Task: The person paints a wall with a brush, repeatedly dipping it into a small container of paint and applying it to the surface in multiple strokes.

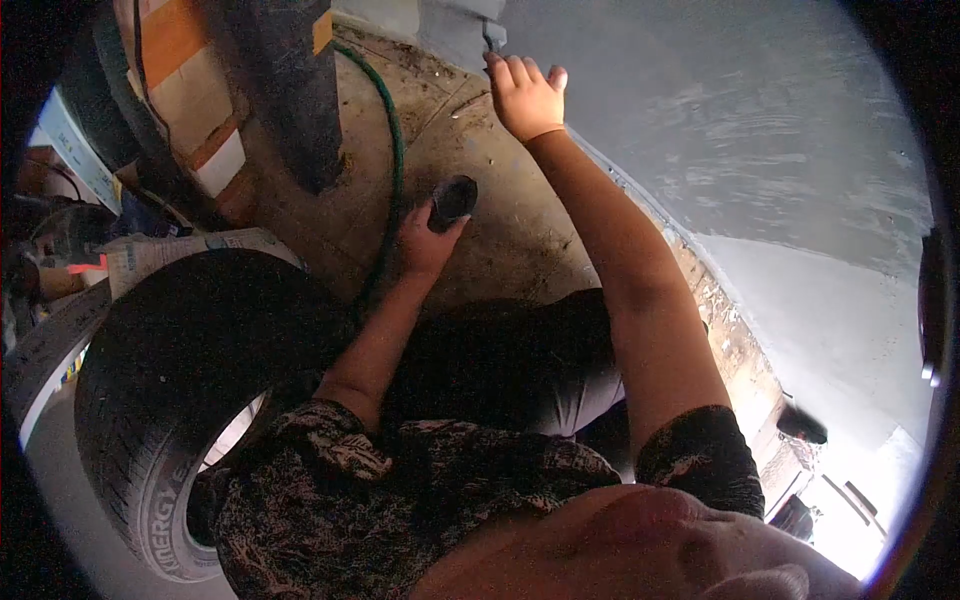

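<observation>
My left hand [425,240] grips a small dark rounded object [452,200], held above the dirty concrete floor. My right hand [525,97] is stretched forward against the grey car body panel [760,150], fingers curled around a small dark part [490,40] at the panel's edge. What that part is cannot be made out. My patterned sleeves and dark trousers fill the lower middle of the view.
A black tyre [170,400] stands close on my left, with another tyre [45,340] behind it. A green hose [395,170] runs across the stained floor [500,230]. A dark post [290,90] and an orange and white wall stand at the back left.
</observation>
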Demonstrator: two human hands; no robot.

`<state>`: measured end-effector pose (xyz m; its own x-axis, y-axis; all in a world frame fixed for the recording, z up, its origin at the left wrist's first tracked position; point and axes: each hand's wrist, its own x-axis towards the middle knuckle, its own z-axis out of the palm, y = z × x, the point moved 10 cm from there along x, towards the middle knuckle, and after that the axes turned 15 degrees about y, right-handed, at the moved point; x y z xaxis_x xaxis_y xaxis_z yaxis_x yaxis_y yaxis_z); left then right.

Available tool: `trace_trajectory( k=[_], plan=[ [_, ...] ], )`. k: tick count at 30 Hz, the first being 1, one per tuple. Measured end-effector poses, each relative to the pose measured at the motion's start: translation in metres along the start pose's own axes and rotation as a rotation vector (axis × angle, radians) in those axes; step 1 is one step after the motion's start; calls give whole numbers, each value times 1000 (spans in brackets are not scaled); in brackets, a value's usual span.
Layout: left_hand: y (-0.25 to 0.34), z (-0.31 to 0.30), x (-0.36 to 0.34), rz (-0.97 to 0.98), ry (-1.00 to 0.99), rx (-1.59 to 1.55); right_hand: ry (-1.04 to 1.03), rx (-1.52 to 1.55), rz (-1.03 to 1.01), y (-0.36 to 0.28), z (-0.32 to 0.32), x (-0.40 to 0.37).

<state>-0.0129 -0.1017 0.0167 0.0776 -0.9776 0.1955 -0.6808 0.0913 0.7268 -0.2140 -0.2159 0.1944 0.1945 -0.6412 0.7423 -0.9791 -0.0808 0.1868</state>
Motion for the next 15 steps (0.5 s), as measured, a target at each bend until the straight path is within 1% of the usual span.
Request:
trace_trajectory(
  k=[2,5,6,8,10,11,14,15],
  plan=[
    [13,-8,5,-27,-44,-35,20,-7,-21,-4,5,-1],
    [14,-10,5,-34,-66,-16,7,-9,-57,-6,10,-2],
    [11,-9,4,-3,-39,-12,6,-14,-61,-6,9,-1],
    [4,-5,3,57,18,-7,7,-20,-9,3,7,4],
    [17,-13,6,33,4,-56,-28,30,49,6,-3,11],
    [23,-15,7,22,-4,-82,-33,46,17,1,-9,14],
    [21,-14,4,66,50,-59,47,76,-163,-20,0,10],
    [22,-15,4,62,43,-49,26,83,-156,-21,2,8]
  ],
)
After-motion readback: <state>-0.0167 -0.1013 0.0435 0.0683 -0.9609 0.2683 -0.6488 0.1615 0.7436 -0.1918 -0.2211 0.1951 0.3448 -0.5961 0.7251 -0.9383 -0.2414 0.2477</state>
